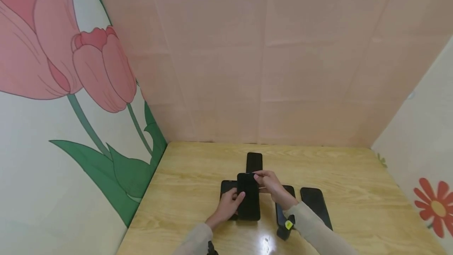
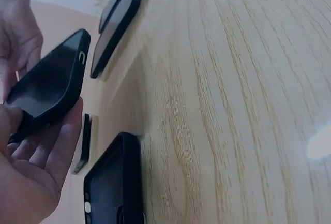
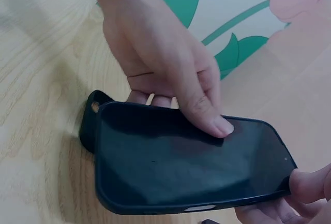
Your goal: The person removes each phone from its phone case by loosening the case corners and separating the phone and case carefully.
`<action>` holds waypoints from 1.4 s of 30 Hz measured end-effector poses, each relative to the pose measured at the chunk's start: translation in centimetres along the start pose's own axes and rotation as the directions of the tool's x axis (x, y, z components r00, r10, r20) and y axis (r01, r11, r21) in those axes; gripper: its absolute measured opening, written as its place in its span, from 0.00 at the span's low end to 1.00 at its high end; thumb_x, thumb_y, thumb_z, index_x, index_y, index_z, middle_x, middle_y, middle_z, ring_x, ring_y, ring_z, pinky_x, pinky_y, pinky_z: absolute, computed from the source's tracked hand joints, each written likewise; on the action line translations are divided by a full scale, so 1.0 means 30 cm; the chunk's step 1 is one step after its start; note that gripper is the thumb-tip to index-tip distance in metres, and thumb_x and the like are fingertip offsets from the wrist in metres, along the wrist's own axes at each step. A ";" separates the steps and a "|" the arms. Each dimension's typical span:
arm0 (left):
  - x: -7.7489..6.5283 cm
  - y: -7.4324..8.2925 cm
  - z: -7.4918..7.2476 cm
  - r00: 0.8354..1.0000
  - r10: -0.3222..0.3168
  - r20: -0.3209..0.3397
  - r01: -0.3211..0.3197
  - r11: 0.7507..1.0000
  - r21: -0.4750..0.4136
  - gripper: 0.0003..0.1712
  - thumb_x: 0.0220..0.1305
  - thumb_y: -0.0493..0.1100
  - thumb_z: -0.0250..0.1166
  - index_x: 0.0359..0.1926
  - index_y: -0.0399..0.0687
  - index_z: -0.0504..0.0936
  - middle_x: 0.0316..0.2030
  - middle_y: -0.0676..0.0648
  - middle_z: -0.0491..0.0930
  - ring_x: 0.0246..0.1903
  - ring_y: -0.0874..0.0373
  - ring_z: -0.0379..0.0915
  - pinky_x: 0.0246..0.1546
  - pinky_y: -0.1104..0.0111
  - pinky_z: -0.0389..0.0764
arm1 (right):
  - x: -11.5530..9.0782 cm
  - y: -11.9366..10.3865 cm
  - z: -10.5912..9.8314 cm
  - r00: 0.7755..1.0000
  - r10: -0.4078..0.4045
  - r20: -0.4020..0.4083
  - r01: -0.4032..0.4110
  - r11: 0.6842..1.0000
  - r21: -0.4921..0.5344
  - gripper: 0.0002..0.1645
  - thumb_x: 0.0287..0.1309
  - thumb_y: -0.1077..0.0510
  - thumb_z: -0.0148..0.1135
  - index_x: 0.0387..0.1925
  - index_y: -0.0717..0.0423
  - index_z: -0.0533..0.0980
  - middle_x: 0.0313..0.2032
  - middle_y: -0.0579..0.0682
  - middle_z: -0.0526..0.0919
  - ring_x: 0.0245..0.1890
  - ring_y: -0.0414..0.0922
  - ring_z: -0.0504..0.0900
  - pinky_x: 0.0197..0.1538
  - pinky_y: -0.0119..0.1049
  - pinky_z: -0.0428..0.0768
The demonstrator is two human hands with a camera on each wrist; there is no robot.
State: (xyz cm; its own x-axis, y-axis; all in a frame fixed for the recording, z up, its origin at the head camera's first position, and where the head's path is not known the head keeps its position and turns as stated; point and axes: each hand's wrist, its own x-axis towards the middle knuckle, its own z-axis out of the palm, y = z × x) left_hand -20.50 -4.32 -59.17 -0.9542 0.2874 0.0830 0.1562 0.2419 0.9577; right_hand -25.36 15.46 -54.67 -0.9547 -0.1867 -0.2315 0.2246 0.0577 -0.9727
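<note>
Both hands hold a smartphone in a black case [image 1: 249,202] above the table, its dark screen facing up. My left hand [image 1: 227,206] grips its left long side, thumb [image 3: 209,120] on the screen and fingers underneath. At the far right corner my right hand [image 1: 271,186] pinches the edge between thumb and fingers. In the left wrist view the phone [image 2: 51,79] is tilted, with a cutout in the case's end. A black phone case [image 2: 111,182], seemingly without a phone in it, lies below and beside my left hand.
On the wood-grain table [image 1: 184,176], a black phone-shaped item [image 1: 254,160] lies behind the held phone. Another dark phone [image 1: 279,209] lies under the right forearm, and a black one [image 1: 316,206] farther right. Behind stands a pink panel [image 1: 262,70]; a tulip-painted wall [image 1: 35,160] borders the left.
</note>
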 end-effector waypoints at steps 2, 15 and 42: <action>-0.009 0.028 0.005 1.000 0.011 -0.002 -0.011 1.000 -0.001 0.15 0.76 0.41 0.54 0.50 0.30 0.76 0.35 0.34 0.84 0.25 0.44 0.83 0.18 0.56 0.82 | -0.003 0.005 0.000 1.000 0.001 -0.016 -0.001 1.000 0.001 0.20 0.72 0.63 0.51 0.57 0.75 0.72 0.43 0.61 0.84 0.39 0.53 0.85 0.48 0.56 0.81; 0.020 -0.030 0.014 0.997 0.056 -0.049 -0.056 0.998 -0.007 0.14 0.76 0.45 0.54 0.49 0.36 0.74 0.37 0.40 0.85 0.31 0.53 0.84 0.26 0.66 0.82 | 0.007 -0.006 0.023 0.995 0.006 -0.102 -0.011 0.999 -0.046 0.19 0.72 0.61 0.53 0.56 0.71 0.74 0.44 0.59 0.83 0.42 0.50 0.83 0.50 0.54 0.80; 0.020 0.083 0.017 0.984 0.128 -0.127 -0.129 0.992 -0.003 0.15 0.73 0.33 0.56 0.53 0.23 0.72 0.38 0.28 0.82 0.36 0.34 0.82 0.33 0.68 0.81 | 0.008 0.050 0.096 0.963 -0.165 -0.215 0.103 0.956 -0.275 0.22 0.76 0.61 0.47 0.63 0.69 0.69 0.62 0.70 0.71 0.63 0.65 0.69 0.62 0.59 0.69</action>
State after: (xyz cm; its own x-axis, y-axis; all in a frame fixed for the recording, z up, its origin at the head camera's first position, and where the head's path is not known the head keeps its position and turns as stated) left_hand -20.54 -3.07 -56.87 -0.9511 0.1962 0.2387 0.2771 0.1999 0.9398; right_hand -24.69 12.69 -56.23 -0.9980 0.0216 -0.0593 0.0631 0.3055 -0.9501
